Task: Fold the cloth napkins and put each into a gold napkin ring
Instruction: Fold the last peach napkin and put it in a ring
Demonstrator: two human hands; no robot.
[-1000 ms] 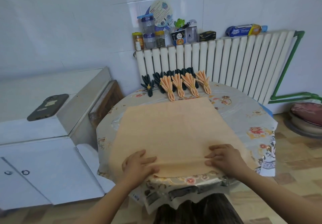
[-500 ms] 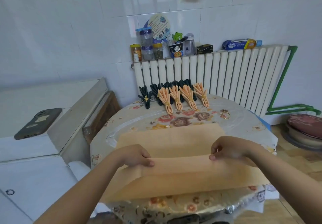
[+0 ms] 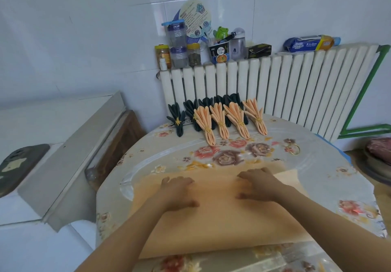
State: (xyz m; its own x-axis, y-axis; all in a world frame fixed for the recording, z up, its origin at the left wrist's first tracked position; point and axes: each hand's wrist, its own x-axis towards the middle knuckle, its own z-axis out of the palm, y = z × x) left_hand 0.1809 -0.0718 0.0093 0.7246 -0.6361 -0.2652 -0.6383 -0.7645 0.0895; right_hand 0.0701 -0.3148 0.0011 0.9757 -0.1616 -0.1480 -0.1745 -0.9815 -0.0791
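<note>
Both palms flat, fingers spread: left hand [image 3: 178,191] and right hand [image 3: 257,184] pressing the peach napkin [image 3: 222,225] at 6 o'clock, likely to set the fold. Spare gold ring [image 3: 294,149] waiting at 2 o'clock; finished napkins [image 3: 230,119] parked at 12, out of the way.

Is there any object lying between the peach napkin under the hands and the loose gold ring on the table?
Nothing visible. Only bare flowered tablecloth lies between the peach napkin and the loose gold ring, far right.
</note>
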